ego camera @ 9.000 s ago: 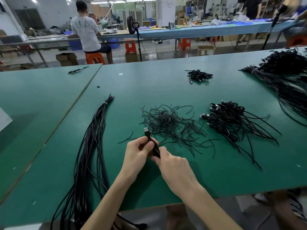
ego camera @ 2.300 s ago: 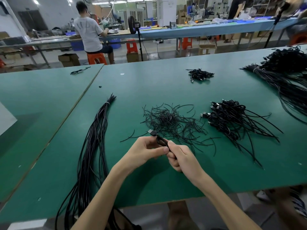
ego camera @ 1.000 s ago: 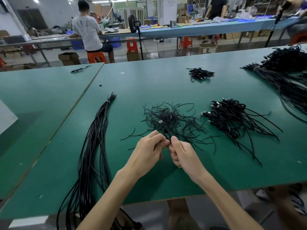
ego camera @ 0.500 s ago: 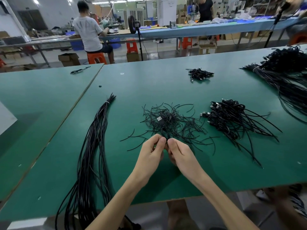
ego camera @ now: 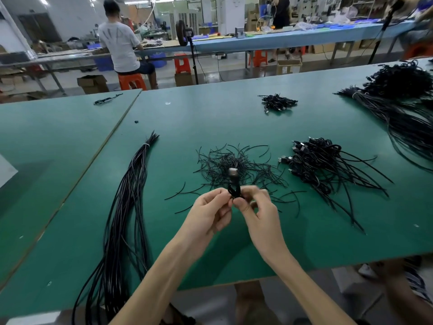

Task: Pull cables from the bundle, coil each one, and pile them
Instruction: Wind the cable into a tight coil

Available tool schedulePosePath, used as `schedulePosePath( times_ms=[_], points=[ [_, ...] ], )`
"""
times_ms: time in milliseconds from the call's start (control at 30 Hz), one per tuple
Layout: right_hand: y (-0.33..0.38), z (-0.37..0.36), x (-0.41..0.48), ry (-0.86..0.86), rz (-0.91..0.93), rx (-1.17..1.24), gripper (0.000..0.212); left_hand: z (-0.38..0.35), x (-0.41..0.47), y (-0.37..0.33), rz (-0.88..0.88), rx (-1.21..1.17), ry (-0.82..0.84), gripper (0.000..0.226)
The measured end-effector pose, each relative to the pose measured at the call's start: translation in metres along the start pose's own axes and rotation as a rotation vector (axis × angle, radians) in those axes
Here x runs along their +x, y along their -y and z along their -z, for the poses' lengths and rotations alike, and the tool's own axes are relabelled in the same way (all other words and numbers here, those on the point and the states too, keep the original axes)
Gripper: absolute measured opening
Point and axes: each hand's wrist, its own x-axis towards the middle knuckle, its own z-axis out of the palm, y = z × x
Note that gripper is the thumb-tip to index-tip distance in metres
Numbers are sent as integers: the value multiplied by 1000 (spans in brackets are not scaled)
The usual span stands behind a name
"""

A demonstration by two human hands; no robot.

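Factory floor, green table (ego camera: 234,249). Both hands are raised over it, fingertips meeting. The left hand (ego camera: 208,212) and right hand (ego camera: 260,213) each pinch the small coiled cable (ego camera: 234,190) between them, plug (ego camera: 233,171) sticking up. It looks light, limp and springy, and would likely uncoil if released, so grip the wrapped waist. The bundle (ego camera: 126,207) lies left of the left hand; the pile of coiled cables (ego camera: 323,165) sits forward-right of the right hand.

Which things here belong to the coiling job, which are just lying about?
Job: coiled cable in left hand and right hand; long bundle; short wires; pile of coils.
Lying about: small far heap; stray cable; far-right tangle.
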Motion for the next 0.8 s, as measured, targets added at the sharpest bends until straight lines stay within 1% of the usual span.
schedulePosePath(
  times_ms=[67,133,200,267,333,467,533,600,667,700,800],
  points=[
    [-3,1,0,-93,35,-88,18,0,0,-5,-67,175,2,40],
    [-4,-2,-1,-168,119,-178,18,2,-1,-9,-130,282,4,45],
    [-4,-4,-5,-200,221,-258,18,5,-2,-13,-179,334,36,46],
    [-5,-5,-7,-186,256,-256,15,8,-2,-17,-217,395,72,40],
    [-5,-5,-8,-142,216,-177,11,11,-1,-22,-247,488,101,32],
    [-7,-5,-8,-70,193,-97,18,18,0,-27,-309,640,93,30],
    [-8,-5,-7,-19,112,9,20,22,0,-27,-344,730,65,29],
    [-7,-5,-7,25,-1,177,25,25,1,-25,-411,862,15,31],
    [-5,-4,-5,46,-57,259,29,27,3,-21,-484,947,-47,30],
    [-4,-4,-5,67,-72,286,33,28,4,-18,-512,963,-71,28],
    [-1,-1,-2,133,-150,385,56,32,9,-11,-580,1029,-115,25]
  ],
)
